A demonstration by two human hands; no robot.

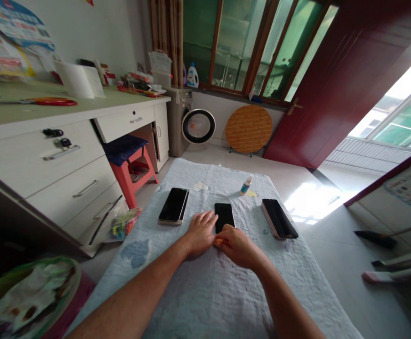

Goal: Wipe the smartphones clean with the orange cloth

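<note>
A black smartphone point(224, 215) lies screen up on the cloth-covered table in front of me. My left hand point(201, 233) rests flat at its left side, fingers stretched out, with the fingertips at the phone's edge. Over the phone's near end, my right hand point(236, 245) is closed on a small orange cloth point(219, 241), most of it hidden by the fingers; its exact kind is hard to make out. To the left lies a stack of phones point(174, 205), and to the right another stack of phones point(279, 218). A small spray bottle point(246, 185) stands beyond the middle phone.
The table has a pale blue quilted cloth point(198, 292). A white desk point(67, 165) with drawers stands left, a red stool point(129, 181) beside it. At lower left is a full waste bin point(73, 292). A washing machine point(180, 134) stands behind with its door open.
</note>
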